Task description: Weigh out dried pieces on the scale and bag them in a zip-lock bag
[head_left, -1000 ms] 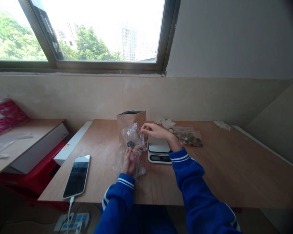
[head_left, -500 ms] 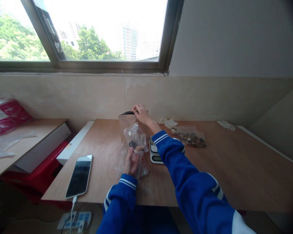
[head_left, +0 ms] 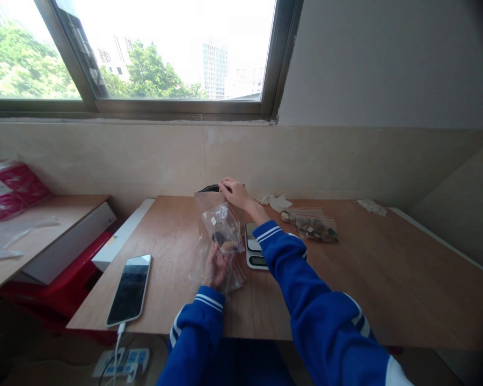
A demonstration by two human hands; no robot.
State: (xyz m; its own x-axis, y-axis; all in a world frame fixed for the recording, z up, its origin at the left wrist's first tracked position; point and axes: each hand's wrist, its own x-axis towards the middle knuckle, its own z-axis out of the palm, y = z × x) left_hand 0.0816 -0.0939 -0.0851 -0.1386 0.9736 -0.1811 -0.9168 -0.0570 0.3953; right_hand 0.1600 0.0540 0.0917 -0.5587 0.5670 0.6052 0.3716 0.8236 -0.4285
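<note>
Wooden table (head_left: 386, 279): phone (head_left: 129, 289), scale (head_left: 254, 252), kraft bag (head_left: 209, 206), filled plastic bags (head_left: 312, 225), crumpled paper (head_left: 277, 202).

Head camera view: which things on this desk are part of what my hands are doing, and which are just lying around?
In use:
left hand holding the clear plastic bag
right hand at the mouth of the brown paper bag
kitchen scale

Lying about:
phone on its cable
filled clear bags
crumpled paper
red packets

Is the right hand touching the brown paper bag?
Touching: the head view shows the right hand with fingertips on the brown paper bag's open top edge.
</note>
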